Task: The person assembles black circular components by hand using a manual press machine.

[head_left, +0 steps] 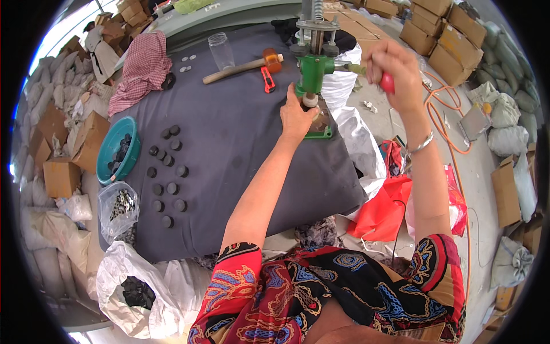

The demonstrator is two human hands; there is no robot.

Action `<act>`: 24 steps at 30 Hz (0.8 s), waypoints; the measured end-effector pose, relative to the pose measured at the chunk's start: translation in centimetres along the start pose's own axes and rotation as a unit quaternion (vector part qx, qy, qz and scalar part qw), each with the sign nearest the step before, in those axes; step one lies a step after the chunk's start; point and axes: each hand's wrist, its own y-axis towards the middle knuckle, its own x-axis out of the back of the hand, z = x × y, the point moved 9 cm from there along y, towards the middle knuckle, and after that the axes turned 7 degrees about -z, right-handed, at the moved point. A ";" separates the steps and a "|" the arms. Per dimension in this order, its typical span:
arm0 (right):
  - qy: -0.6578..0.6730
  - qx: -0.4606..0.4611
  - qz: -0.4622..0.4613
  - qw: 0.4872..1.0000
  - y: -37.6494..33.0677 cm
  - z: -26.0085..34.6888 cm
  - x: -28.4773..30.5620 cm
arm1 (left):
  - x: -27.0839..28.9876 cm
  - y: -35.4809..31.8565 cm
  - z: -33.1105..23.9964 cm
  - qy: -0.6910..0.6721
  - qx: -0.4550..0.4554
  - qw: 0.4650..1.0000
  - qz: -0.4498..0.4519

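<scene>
A green hand press point(311, 71) with a metal column stands at the table's far right. My right hand point(395, 71) is raised beside it, fingers closed round its lever; a red knob point(388, 83) shows below them. My left hand point(296, 117) reaches to the foot of the press, fingers bent around the pale round piece point(310, 100) under the press head. What its fingertips pinch is hidden. Several black round discs point(173, 188) lie in loose rows on the dark cloth, left of my left forearm.
A teal basin point(100, 163) of black pieces and a clear tub point(103, 209) of small metal parts sit at the left edge. A mallet point(235, 70), a red box cutter point(267, 80) and a clear jar point(220, 51) lie farther back. White sacking point(352, 129) hangs beside the press.
</scene>
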 end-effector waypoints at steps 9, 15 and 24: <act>-0.176 0.146 0.036 0.973 -10.2 -3.2 -2.1 | 7.7 -3.1 -0.2 0.075 -0.112 0.990 -0.031; -0.126 0.020 -0.011 0.992 -6.4 -3.2 0.7 | 24.1 -9.4 -0.1 0.299 -0.139 0.930 -0.163; 0.036 -0.004 0.060 0.998 -0.5 -1.9 0.0 | 34.3 -17.9 4.1 0.550 0.065 0.825 -0.115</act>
